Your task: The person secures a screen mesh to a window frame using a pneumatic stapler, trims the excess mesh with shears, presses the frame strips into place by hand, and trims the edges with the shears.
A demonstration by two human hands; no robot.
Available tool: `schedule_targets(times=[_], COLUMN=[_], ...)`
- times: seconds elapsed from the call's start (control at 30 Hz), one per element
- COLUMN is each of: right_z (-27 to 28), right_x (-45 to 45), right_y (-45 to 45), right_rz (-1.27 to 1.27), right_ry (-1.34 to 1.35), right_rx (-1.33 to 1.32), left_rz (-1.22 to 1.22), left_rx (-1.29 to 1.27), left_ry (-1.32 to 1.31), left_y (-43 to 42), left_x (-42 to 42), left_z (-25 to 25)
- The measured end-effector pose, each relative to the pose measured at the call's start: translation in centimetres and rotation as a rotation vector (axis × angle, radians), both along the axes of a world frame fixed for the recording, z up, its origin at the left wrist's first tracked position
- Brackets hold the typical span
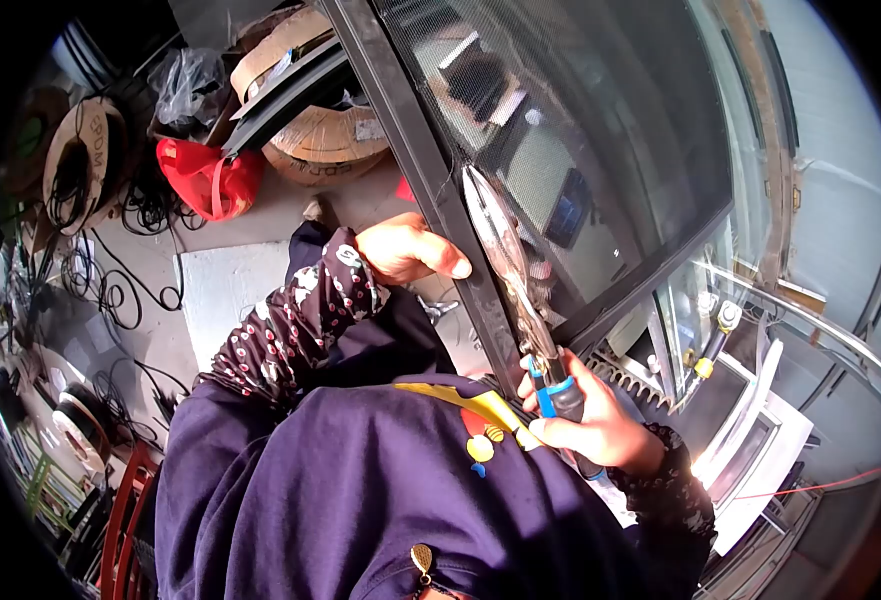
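Note:
A dark window screen frame point(423, 150) with mesh point(650, 130) lies in front of me. My left hand point(407, 250) is closed at the frame's near bar, with the thumb on top and the other fingers mostly hidden. Gripped in my right hand point(595, 418) are long-bladed shears point(550, 385) with blue-and-black handles. Their long, shiny metal part point(500, 240) points away from me along the inner side of the bar, over the mesh. Glare hides whether the blades are apart or touch the mesh.
At the far left, cardboard-sided coils point(325, 140), a red bag point(210, 178) and loose black cords point(110, 290) cover part of the floor. A white board point(230, 295) lies beside me. To the right stand a metal rail point(810, 318) and a yellow-and-white fitting point(715, 340).

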State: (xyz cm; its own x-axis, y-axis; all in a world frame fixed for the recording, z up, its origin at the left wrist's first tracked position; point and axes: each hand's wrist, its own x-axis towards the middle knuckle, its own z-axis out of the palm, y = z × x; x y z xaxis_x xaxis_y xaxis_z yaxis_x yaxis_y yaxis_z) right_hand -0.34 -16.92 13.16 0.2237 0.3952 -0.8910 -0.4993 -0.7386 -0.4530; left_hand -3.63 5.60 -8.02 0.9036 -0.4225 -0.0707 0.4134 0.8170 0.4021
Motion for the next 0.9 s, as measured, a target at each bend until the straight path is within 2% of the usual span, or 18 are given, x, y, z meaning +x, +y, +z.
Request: schedule_targets(times=[0.1, 0.17, 0.3, 0.37, 0.43, 0.53, 0.63, 0.7, 0.77, 0.83, 0.87, 0.9], right_z=[-0.5, -0.5, -0.6, -0.6, 0.4, 0.7, -0.1, -0.4, -0.4, -0.3, -0.1, 0.1], right_x=[0.1, 0.2, -0.3, -0.2, 0.3, 1.2, 1.2, 1.3, 1.4, 1.7, 2.0, 2.3], right_y=[0.1, 0.2, 0.6, 0.8, 2.5, 3.6, 2.9, 2.8, 2.8, 3.2, 4.0, 4.4], right_rz=[0.003, 0.018, 0.039, 0.034, -0.141, -0.139, -0.104, 0.08, 0.071, 0.166, -0.021, -0.021], right_ry=[-0.021, -0.04, -0.15, -0.114, 0.027, 0.105, 0.064, -0.173, -0.168, -0.214, -0.071, -0.071], right_rx=[0.005, 0.003, -0.018, 0.02, 0.022, -0.013, 0.008, -0.012, -0.029, -0.058, -0.018, -0.018], left_rz=[0.05, 0.003, -0.012, 0.006, -0.019, -0.001, -0.034, -0.032, -0.028, -0.028, -0.075, -0.076], left_rx=[-0.02, 0.03, 0.069, 0.06, 0.054, 0.087, 0.11, 0.099, 0.093, 0.079, 0.098, 0.098], left_ry=[0.068, 0.042, 0.004, -0.041, -0.012, 0.017, 0.023, 0.006, -0.015, -0.016, 0.002, 0.002], left_y=[-0.3, -0.6, -0.1, 0.1, 0.2, 0.2, 0.6, 0.3, 0.4, 0.5, 0.4, 0.4], left_x=[0.0, -0.3, 0.3, 0.5, 0.5, 0.3, 0.5, 0.5, 0.7, 0.7, 0.5, 0.4], left_z=[-0.1, -2.0, 0.0, 1.0, 1.4, 1.4, 2.1, 1.7, 1.8, 2.3, 1.4, 1.5])
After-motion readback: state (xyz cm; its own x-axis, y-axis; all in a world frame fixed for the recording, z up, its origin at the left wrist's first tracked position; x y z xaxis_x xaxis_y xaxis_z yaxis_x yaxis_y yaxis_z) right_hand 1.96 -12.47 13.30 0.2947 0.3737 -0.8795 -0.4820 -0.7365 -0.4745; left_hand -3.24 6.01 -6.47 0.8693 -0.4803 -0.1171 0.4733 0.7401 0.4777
